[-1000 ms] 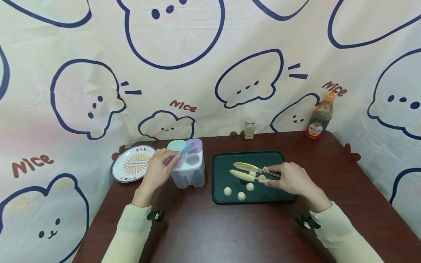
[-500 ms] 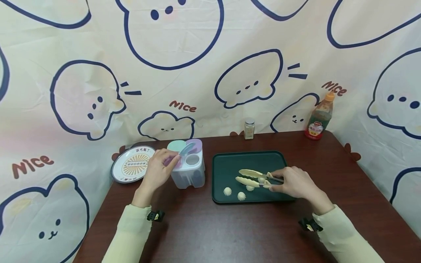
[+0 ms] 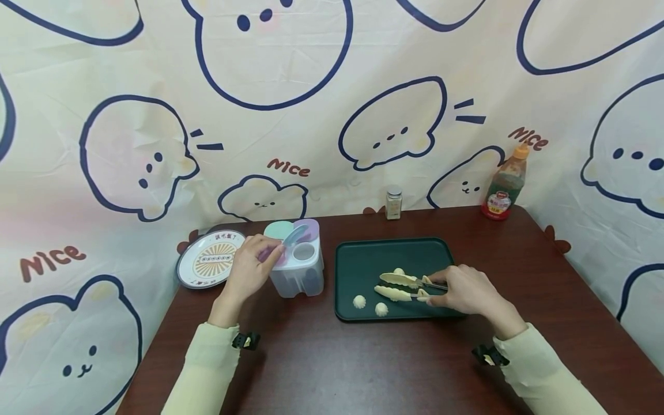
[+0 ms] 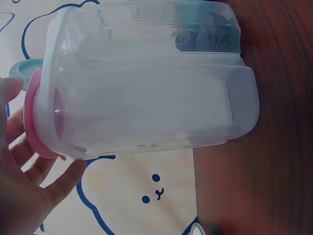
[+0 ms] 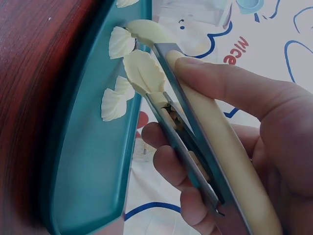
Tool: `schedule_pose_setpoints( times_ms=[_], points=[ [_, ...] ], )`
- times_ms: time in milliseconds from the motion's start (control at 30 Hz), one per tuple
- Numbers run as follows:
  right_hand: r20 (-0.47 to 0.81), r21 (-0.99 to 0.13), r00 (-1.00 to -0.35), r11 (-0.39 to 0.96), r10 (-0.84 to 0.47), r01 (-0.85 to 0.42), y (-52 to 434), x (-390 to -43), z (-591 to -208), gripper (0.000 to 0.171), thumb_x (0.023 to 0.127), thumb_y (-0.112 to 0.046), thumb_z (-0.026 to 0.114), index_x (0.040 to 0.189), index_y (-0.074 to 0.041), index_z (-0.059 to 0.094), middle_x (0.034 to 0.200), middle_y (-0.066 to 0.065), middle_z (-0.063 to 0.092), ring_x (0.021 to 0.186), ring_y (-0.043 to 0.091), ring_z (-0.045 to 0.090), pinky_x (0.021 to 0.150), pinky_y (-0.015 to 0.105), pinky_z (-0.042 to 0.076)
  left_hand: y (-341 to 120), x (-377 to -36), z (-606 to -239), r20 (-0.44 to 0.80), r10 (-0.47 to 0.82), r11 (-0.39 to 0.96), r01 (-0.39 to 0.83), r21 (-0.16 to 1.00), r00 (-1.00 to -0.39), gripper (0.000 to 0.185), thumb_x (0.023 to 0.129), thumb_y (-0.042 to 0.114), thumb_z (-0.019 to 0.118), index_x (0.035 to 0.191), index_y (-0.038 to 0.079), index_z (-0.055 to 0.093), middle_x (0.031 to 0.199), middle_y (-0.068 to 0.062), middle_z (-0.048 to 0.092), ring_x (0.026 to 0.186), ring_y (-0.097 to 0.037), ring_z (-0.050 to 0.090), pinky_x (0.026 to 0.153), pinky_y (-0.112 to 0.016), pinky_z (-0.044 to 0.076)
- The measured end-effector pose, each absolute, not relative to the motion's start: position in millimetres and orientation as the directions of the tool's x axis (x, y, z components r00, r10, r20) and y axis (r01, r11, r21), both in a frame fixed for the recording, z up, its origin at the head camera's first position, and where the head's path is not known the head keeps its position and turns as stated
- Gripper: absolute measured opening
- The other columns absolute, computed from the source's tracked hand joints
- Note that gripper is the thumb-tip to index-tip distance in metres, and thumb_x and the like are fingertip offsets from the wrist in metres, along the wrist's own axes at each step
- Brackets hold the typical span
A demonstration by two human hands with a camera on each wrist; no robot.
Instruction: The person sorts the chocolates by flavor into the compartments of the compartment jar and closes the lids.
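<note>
Right hand (image 3: 469,288): grip curled round cream tongs (image 5: 215,134), whose 2 arms part over the green tray (image 3: 363,262), apparently to straddle pale pieces (image 3: 359,301) lying there. Left hand (image 3: 251,265): grip pinching the raised blue lid (image 3: 295,234), presumably to leave bare the round opening (image 3: 304,251) of the container (image 3: 298,280).

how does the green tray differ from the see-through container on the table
The dark green rectangular tray is low and flat, whereas the clear plastic container stands taller. The tray looks opaque; the container's walls are see-through. The tray is open across its top, with cream-coloured shell-shaped pieces on it, while pastel lids top the container, the light blue one raised. Both rest on the dark brown table.
</note>
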State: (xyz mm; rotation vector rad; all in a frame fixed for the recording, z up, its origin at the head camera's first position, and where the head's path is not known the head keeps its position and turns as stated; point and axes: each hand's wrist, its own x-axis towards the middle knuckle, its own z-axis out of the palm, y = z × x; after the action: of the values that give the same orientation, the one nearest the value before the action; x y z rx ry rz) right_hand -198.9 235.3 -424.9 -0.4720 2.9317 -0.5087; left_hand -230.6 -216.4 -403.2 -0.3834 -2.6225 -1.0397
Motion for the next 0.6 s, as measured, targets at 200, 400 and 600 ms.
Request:
schedule_pose_setpoints(
  times_ms=[200, 400, 600],
  points=[
    [-0.072, -0.342, -0.940, 0.894, -0.332, -0.290, 235.3, -199.0, -425.3, 0.045, 0.077, -0.040, 0.083, 0.116, -0.018, 0.076, 0.090, 0.002, 0.074, 0.063, 0.013, 0.046, 0.049, 0.030, 0.033, -216.1, -230.2, -402.6, 0.368, 0.136, 0.704, 0.351, 0.617, -0.920, 0.034, 0.097, 0.041, 0.063, 0.111, 0.012, 0.075, 0.109, -0.006, 0.069, 0.109, -0.023, 0.054, 0.094, -0.047, 0.044],
    [-0.080, -0.346, -0.941, 0.894, -0.330, -0.284, 235.8, -199.2, -425.3, 0.044, 0.078, -0.040, 0.082, 0.117, -0.019, 0.076, 0.089, 0.001, 0.073, 0.063, 0.014, 0.046, 0.048, 0.030, 0.032, -216.2, -230.4, -402.9, 0.366, 0.142, 0.708, 0.352, 0.612, -0.920, 0.034, 0.097, 0.040, 0.062, 0.111, 0.012, 0.074, 0.110, -0.006, 0.069, 0.110, -0.023, 0.054, 0.095, -0.048, 0.044],
    [-0.083, -0.347, -0.941, 0.894, -0.329, -0.282, 236.3, -199.8, -424.7, 0.044, 0.079, -0.040, 0.082, 0.117, -0.019, 0.075, 0.087, 0.000, 0.072, 0.064, 0.014, 0.046, 0.048, 0.030, 0.032, -216.8, -231.1, -403.4, 0.364, 0.146, 0.708, 0.354, 0.611, -0.920, 0.034, 0.097, 0.040, 0.062, 0.111, 0.012, 0.074, 0.111, -0.006, 0.069, 0.111, -0.023, 0.053, 0.096, -0.048, 0.043]
  ],
)
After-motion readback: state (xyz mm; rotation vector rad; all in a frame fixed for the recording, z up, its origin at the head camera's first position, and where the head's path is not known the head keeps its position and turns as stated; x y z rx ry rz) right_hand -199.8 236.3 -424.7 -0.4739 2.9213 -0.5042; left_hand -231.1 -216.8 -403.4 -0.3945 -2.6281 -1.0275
